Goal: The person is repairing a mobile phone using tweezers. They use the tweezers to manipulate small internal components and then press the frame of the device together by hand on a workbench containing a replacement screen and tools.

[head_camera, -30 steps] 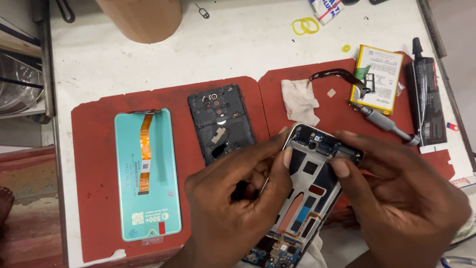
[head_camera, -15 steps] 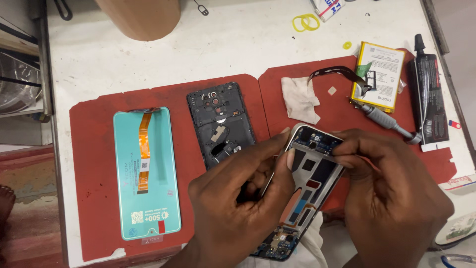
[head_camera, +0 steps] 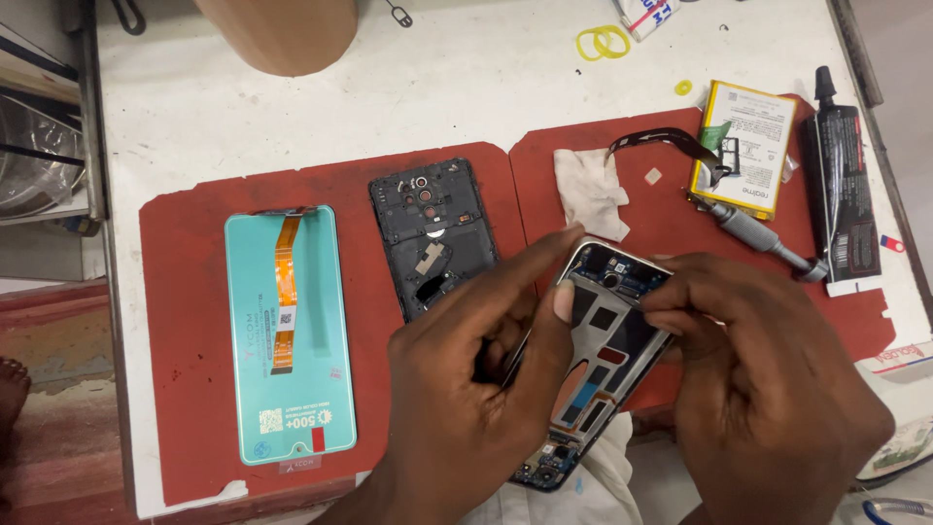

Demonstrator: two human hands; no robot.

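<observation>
Risk: the phone frame [head_camera: 603, 340] is held in the air over the near edge of the desk [head_camera: 466, 87], pinched only along its rim; a slip would likely drop it. Fingertip pressure near the exposed camera board at its top end could plausibly bend or foul small parts. Left hand [head_camera: 466, 399] grips the frame's left edge; right hand [head_camera: 768, 389] closes on its upper right corner. Frame: dark, stripped, openings showing, tilted, lower end hidden behind the left hand.

I'm seeing bare red mat [head_camera: 194, 292] lying open left of the teal screen panel [head_camera: 289, 335]. The black back cover [head_camera: 433, 233], white cloth [head_camera: 589, 190] and yellow battery [head_camera: 746, 148] are crowding the far side.
</observation>
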